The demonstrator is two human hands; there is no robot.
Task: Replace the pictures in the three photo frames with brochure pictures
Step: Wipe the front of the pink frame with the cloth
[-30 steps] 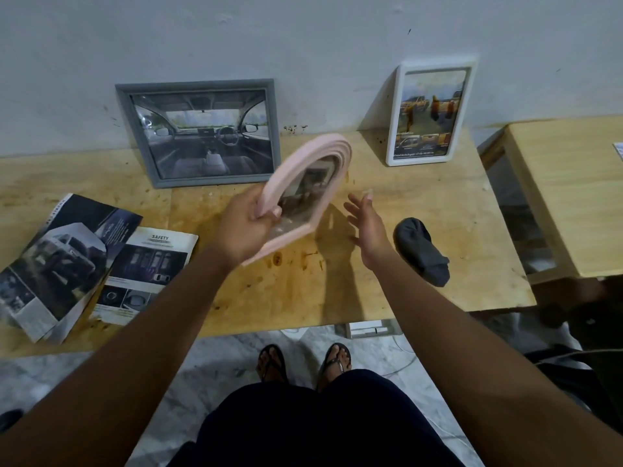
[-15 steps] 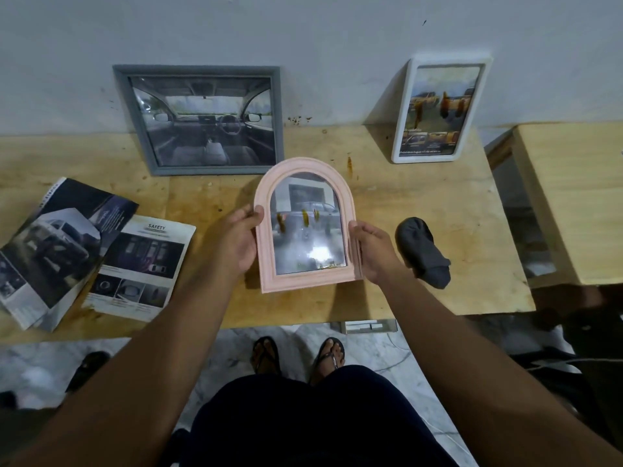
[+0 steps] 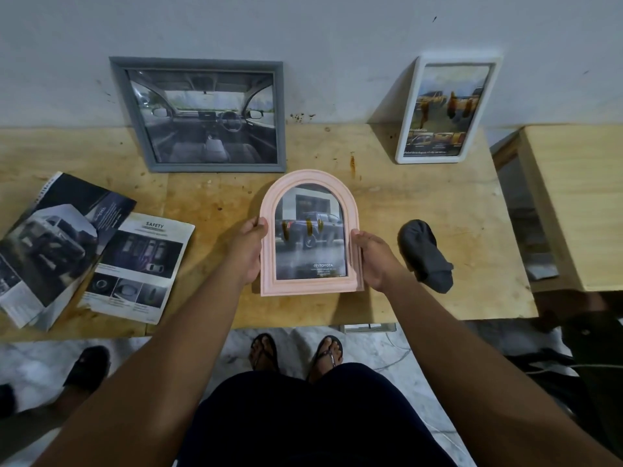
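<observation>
Both hands hold the pink arched frame (image 3: 308, 178) by its long sides over the middle of the wooden table (image 3: 421, 203). The left hand (image 3: 247, 251) grips the left edge with its thumb on the front rim and its fingers curled behind. The right hand (image 3: 374, 257) clasps the right edge, thumb lying along the rim. The frame faces up with its arch pointing away, and it shows a brochure picture of a dark pickup. Its flat bottom edge stops short of the table's near edge; whether it touches the wood cannot be told. Beyond the arch a strip of bare wood runs to the wall (image 3: 337, 35), between the grey frame (image 3: 202, 112) and the white frame (image 3: 445, 109), which both lean there. The grey frame's lower right corner comes near the arch. To the left, a loose safety sheet (image 3: 138, 264) lies flat near the left wrist, with a folded brochure (image 3: 57, 244) overlapping its far side. To the right, a dark cloth (image 3: 424, 254) lies just beside the right hand, not touching it. Past the cloth, bare wood reaches the table's right edge, where a narrow gap separates it from a second table (image 3: 580, 197).
</observation>
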